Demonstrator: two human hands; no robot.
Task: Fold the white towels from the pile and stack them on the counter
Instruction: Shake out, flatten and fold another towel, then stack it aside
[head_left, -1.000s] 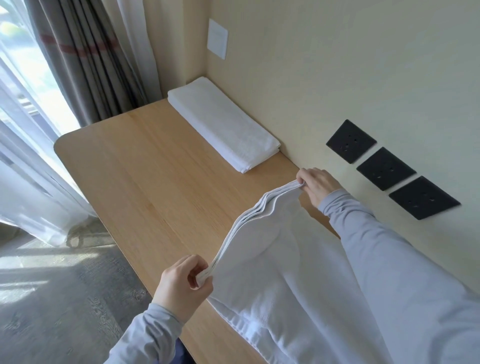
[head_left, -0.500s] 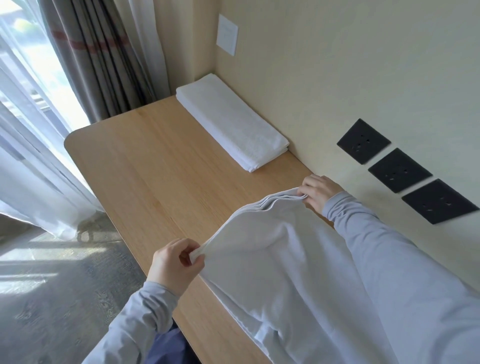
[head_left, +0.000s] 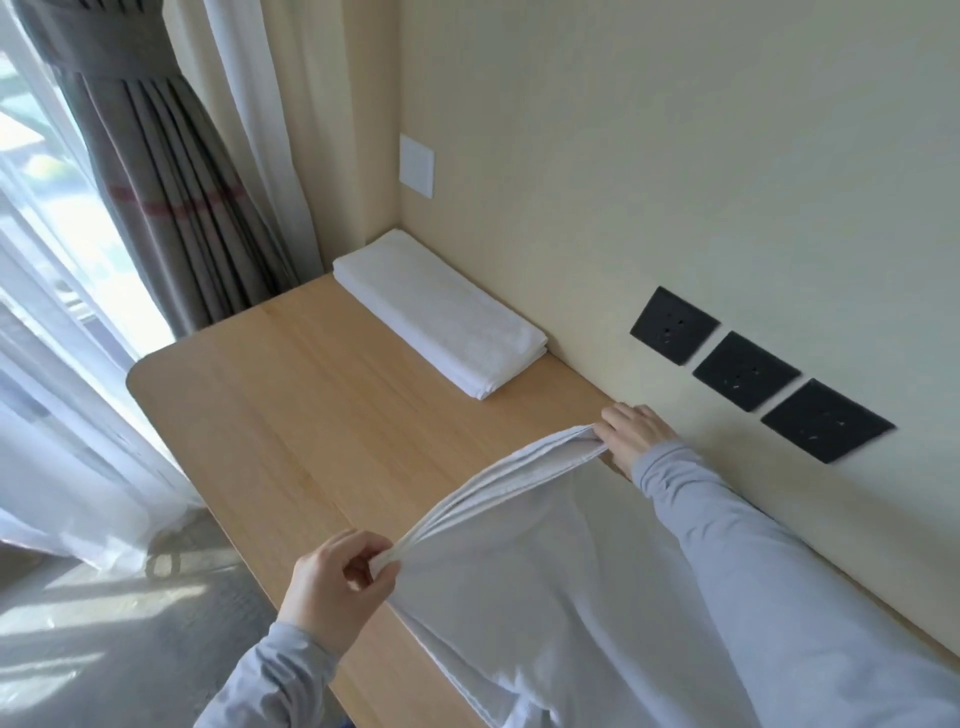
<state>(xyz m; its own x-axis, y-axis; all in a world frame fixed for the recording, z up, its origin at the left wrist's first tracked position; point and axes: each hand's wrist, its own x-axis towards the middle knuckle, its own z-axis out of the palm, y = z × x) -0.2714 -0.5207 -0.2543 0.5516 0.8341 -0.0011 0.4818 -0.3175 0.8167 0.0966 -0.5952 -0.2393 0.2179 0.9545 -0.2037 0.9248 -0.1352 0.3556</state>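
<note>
I am watching the left hand's (head_left: 337, 587) fingers pinching one corner of the limp white cloth towel (head_left: 545, 597), and the right hand (head_left: 631, 434) clasping the other, over the pale wooden counter (head_left: 311, 405). Beyond, a folded white towel stack (head_left: 441, 317) is lying against the wall, near three black square sockets (head_left: 745, 370).

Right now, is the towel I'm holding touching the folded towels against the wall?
No, a bare strip of the wooden counter separates the held towel from the folded towels.
</note>
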